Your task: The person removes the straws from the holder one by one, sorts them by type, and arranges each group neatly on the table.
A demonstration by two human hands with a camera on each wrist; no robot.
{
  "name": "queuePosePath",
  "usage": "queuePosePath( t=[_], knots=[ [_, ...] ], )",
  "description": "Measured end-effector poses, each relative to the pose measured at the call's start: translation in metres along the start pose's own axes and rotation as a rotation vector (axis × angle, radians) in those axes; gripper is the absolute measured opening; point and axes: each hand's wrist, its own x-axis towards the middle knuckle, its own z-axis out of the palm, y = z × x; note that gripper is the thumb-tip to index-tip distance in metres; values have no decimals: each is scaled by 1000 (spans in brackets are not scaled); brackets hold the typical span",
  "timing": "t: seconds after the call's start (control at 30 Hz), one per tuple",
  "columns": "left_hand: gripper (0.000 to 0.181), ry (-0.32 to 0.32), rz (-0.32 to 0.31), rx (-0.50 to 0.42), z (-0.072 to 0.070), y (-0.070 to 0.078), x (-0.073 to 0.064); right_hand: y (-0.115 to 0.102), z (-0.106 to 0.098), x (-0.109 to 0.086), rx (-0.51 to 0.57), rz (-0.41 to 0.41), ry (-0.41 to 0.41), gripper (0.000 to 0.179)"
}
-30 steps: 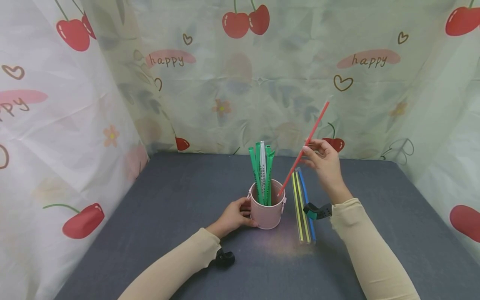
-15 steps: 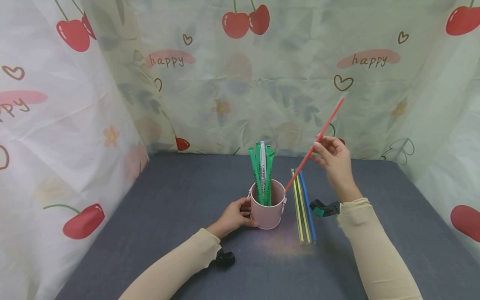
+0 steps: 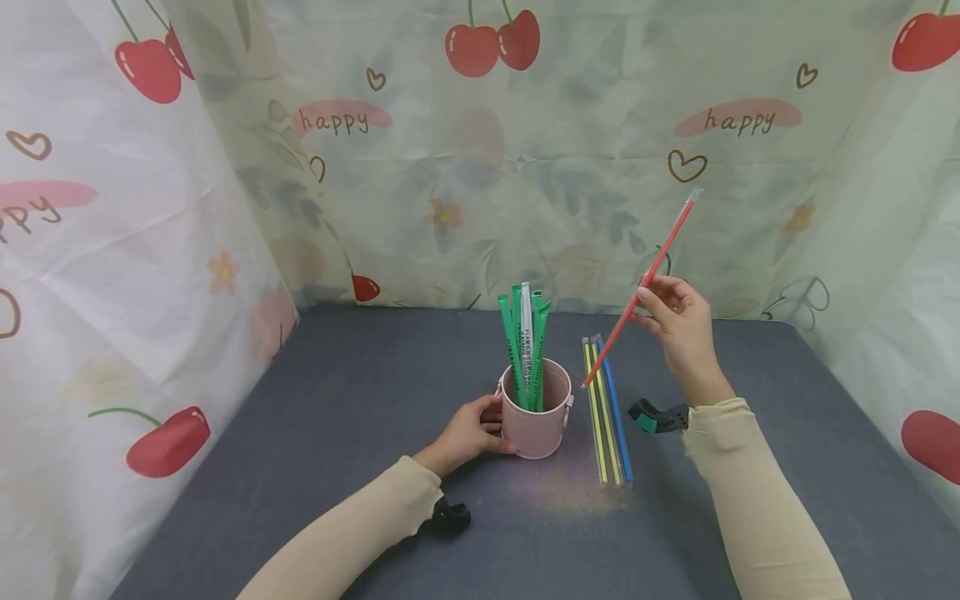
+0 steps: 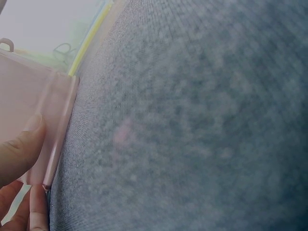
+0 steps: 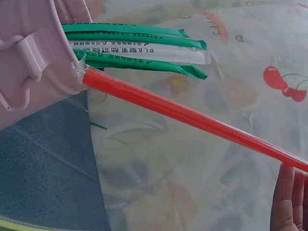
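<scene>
My left hand (image 3: 467,429) grips a small pink bucket (image 3: 534,433) low on its left side, thumb at the front and fingers round the back. Upright in the bucket stand several green paper-wrapped straws (image 3: 537,354) and a white-wrapped one (image 3: 527,333). My right hand (image 3: 681,329) pinches a red straw (image 3: 667,244) in clear film between thumb and fingertips. The straw slants, top end to the right. Its lower end hangs outside the bucket, right of the rim, overlapping the yellow straws in the head view. In the right wrist view the red straw's wrapped tip (image 5: 83,72) overlaps the rim.
Two yellow straws (image 3: 596,421) and a blue straw (image 3: 615,417) in clear film lie side by side on the dark table (image 3: 375,367), right of the bucket. A cherry-print curtain (image 3: 525,192) hangs behind the table and along both sides.
The red straw's lower end has come out of the bucket's mouth as my right hand moved right, and now hangs outside. My left hand and the bucket have stayed put.
</scene>
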Motion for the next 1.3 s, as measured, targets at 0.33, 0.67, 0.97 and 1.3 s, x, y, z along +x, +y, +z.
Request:
queuePosePath(
  t=[0.33,0.67,0.97,1.3],
  knots=[
    [75,-11,23,21,-1,1,-1,0,-6,-2,-48,44,9,20],
    [74,-6,2,10,-1,1,0,5,-9,-3,-39,60,14,22],
    [74,-5,-6,3,0,3,-2,9,-12,-4,-77,71,13,17],
    [74,-9,14,6,0,2,-2,14,-18,-4,-132,96,15,17]
  ],
)
